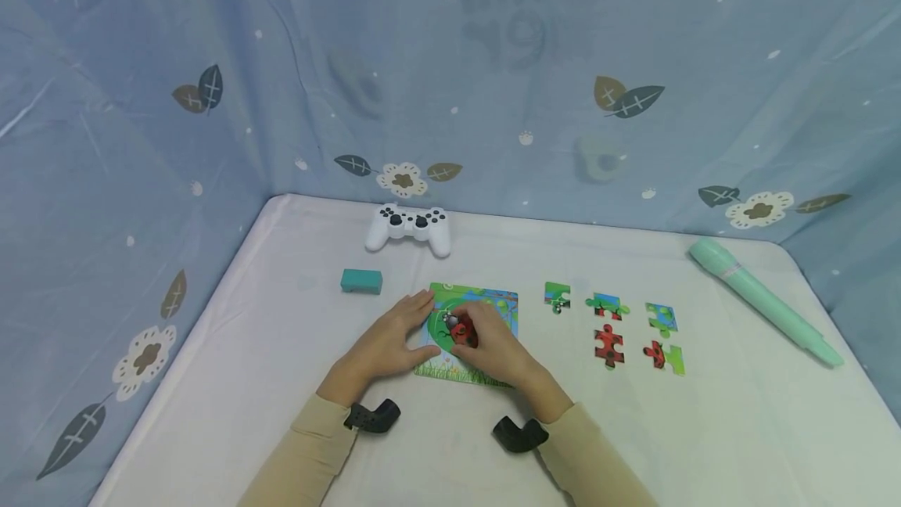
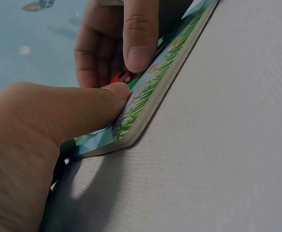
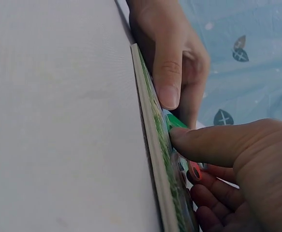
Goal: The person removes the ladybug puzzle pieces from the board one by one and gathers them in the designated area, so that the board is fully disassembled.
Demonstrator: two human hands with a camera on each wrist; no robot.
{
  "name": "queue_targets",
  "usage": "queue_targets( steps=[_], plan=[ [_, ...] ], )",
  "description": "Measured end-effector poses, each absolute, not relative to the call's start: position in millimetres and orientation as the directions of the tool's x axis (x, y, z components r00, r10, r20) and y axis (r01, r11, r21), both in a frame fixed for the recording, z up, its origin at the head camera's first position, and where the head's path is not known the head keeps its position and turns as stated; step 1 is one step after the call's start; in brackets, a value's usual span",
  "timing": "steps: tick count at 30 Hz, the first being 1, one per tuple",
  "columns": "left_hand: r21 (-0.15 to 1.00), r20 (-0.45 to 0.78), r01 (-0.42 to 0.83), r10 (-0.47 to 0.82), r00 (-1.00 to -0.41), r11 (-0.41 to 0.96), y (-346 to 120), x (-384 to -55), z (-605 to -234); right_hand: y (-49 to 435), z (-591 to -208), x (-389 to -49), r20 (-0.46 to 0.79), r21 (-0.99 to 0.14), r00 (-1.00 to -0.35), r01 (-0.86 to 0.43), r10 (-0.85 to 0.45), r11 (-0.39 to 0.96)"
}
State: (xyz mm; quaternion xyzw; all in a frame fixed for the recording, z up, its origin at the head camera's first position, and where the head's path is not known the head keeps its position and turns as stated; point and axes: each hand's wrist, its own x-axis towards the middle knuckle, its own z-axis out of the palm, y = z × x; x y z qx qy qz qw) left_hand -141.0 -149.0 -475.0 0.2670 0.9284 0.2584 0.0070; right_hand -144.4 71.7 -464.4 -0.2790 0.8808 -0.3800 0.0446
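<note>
Clock positions are read from the head view, twelve being the far side. The puzzle board (image 1: 443,370) lies flat on the tabletop (image 1: 422,452), between the two hands. Left hand (image 1: 389,341): thumb and fingers spread, touching the board's nine o'clock side. Right hand (image 1: 494,341): thumb and fingers pinching a red ladybird piece (image 1: 461,332) at the board's middle. Relation of note: the piece lies between nine and ten o'clock from the right hand, the nearer one, and at three o'clock from the left; its long axis, partly covered by fingers, cannot be told. Five loose pieces (image 1: 608,343) lie apart from the board, at three o'clock, nearer the right hand
</note>
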Motion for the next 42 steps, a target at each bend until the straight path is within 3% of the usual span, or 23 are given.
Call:
queue_targets(
  steps=[29, 42],
  plan=[
    [0.481, 0.117, 0.489, 0.500, -0.858, 0.728, -150.4, -140.4, -473.3, 68.4, -466.6, -143.4, 0.199, -0.609, -0.844, -0.504, -0.498, 0.612],
    [0.495, 0.114, 0.476, 0.489, -0.865, 0.726, -149.2, -140.3, -474.8, 103.6, -447.1, -150.0, 0.219, -0.673, -0.870, -0.463, -0.443, 0.576]
  ],
)
